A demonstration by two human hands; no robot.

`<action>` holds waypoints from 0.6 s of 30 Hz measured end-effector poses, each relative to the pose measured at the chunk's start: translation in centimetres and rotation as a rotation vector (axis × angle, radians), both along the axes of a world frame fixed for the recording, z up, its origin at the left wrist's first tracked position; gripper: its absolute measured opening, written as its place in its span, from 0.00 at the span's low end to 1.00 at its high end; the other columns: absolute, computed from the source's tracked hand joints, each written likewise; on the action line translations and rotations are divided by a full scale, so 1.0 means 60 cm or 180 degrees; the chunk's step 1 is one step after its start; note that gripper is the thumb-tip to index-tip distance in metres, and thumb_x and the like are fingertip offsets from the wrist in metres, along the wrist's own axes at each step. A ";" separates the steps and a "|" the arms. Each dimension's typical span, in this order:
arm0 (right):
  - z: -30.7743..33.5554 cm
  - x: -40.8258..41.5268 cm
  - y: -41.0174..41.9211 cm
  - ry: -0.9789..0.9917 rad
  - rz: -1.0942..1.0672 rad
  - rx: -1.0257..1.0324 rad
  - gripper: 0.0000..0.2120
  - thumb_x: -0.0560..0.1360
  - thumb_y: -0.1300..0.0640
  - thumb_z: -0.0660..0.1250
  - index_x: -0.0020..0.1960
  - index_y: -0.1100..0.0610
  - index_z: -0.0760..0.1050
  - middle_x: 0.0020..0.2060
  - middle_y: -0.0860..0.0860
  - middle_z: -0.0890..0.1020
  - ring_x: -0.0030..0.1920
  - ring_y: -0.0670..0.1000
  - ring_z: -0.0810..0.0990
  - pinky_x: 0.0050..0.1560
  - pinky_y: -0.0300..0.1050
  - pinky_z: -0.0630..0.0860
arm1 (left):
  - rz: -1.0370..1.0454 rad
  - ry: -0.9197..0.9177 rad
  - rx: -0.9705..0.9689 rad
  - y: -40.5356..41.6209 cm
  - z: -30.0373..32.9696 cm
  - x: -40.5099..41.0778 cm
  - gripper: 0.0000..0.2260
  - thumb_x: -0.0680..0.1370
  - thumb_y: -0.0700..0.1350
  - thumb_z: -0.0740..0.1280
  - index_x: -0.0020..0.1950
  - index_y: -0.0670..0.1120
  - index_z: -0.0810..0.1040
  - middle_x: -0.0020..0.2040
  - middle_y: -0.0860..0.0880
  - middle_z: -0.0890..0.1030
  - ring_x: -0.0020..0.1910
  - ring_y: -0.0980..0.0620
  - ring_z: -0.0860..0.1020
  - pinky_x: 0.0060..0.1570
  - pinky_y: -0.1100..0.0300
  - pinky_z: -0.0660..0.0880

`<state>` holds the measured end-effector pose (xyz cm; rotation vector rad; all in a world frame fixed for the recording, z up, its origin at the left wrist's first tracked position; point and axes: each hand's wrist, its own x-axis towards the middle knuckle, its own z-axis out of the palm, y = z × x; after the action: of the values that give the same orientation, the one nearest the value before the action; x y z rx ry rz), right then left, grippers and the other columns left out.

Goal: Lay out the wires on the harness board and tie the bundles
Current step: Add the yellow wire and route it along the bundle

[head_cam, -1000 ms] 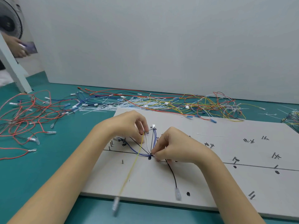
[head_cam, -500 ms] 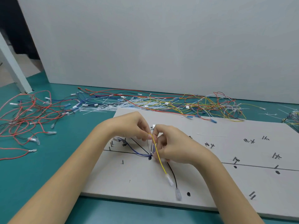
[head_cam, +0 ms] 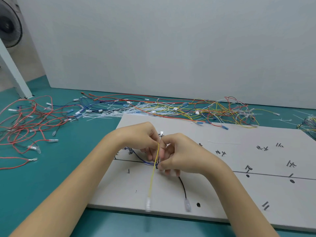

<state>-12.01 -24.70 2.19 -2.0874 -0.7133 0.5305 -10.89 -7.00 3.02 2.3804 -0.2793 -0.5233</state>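
Note:
A white harness board (head_cam: 222, 194) with black marks and small pegs lies on the teal table. Both hands meet over its left part. My left hand (head_cam: 140, 139) pinches the top of a yellow wire (head_cam: 153, 175), which hangs down towards the board's front edge and ends in a clear terminal. My right hand (head_cam: 179, 154) presses a small bundle of blue and black wires (head_cam: 145, 161) at a peg. A black wire (head_cam: 183, 187) runs from under the right hand to a clear terminal near the front edge.
Loose red and black wires (head_cam: 29, 127) cover the table at the left. White cable ties (head_cam: 116, 112) and yellow, red and blue wires (head_cam: 213, 112) lie behind the board. A grey wall stands behind; a fan (head_cam: 9, 26) is at the far left.
The yellow wire's free end swung right, then back to hang straight down towards the front edge. My left hand stayed pinched on it beside the right. The person at the far left is gone.

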 end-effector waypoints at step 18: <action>-0.007 -0.002 0.005 -0.0153 0.0093 -0.0226 0.06 0.69 0.69 0.68 0.41 0.63 0.83 0.27 0.55 0.80 0.26 0.49 0.76 0.28 0.39 0.74 | 0.0035 0.0304 -0.0186 0.004 0.004 0.001 0.10 0.79 0.40 0.61 0.49 0.38 0.82 0.38 0.49 0.86 0.36 0.56 0.84 0.34 0.70 0.73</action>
<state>-12.11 -24.41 1.76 -2.1650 -0.7636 0.5300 -10.85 -6.74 3.24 2.2918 -0.2352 -0.6134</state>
